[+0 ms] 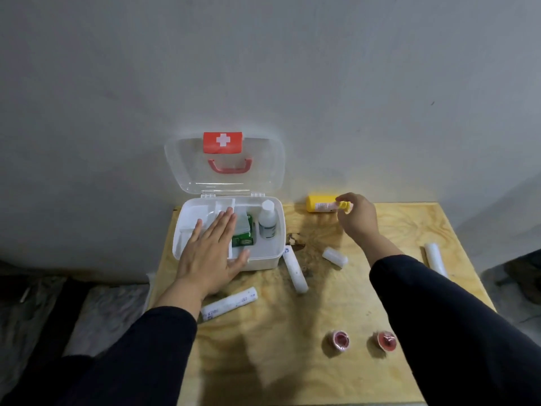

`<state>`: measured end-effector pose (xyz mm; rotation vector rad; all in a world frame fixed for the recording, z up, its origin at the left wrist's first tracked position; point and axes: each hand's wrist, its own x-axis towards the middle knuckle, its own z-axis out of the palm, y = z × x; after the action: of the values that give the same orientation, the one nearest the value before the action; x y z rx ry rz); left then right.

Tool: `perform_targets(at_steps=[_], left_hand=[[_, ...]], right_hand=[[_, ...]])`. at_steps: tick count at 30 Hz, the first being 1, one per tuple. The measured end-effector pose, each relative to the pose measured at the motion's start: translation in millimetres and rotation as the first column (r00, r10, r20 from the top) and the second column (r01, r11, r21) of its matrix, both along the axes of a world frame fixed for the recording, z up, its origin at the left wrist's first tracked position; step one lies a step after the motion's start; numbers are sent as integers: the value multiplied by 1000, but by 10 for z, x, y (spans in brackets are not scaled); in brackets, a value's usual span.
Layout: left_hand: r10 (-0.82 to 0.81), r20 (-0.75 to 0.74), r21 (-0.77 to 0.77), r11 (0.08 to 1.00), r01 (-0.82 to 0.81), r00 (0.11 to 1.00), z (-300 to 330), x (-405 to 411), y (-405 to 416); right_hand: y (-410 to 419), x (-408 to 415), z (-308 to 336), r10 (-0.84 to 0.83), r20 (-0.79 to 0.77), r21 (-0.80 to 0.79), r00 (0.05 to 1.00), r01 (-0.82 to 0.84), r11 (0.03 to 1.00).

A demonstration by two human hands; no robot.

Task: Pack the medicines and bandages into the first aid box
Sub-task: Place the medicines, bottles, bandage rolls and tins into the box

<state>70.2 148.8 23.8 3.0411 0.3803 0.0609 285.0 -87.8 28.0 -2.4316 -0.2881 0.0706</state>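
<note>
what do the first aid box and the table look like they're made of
White first aid box: likely smooth moulded plastic, with a see-through clear lid and red handle. Yellowish wooden table: probably bare plywood, matte, with visible swirling grain and dark stains.

Both arms are in long dark sleeves, black or maybe very dark navy, plain fabric with no logos or stripes. The left sleeve [137,344] comes in from 7 o'clock, the right sleeve [445,320] from 5 o'clock. Cuffs end at the wrists, leaving the left hand [209,253] and right hand [358,218] bare: no gloves, rings or watch.
</note>
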Motion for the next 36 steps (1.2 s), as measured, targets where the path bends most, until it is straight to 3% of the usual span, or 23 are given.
perform_targets(at_steps=[8, 16, 22, 30, 36], left_hand=[[25, 7, 29, 999, -25, 1000, 4, -8, -44], [33, -7, 16, 999, -33, 999, 35, -27, -56], [15, -20, 4, 1000, -15, 1000, 10, -9, -25], [-10, -46, -34, 999, 8, 999, 5, 1, 1], [-27, -164, -25, 999, 24, 986, 98, 20, -6]], right_hand=[[-35, 228, -269, 94, 57, -119, 994, -87, 989], [-199, 128, -209, 73, -46, 15, 996, -73, 997], [-88, -3, 208, 111, 51, 132, 993, -116, 984], [146, -412, 714, 2, 174, 280, 985, -52, 959], [418, -772, 1145, 4, 210, 357, 978, -81, 931]])
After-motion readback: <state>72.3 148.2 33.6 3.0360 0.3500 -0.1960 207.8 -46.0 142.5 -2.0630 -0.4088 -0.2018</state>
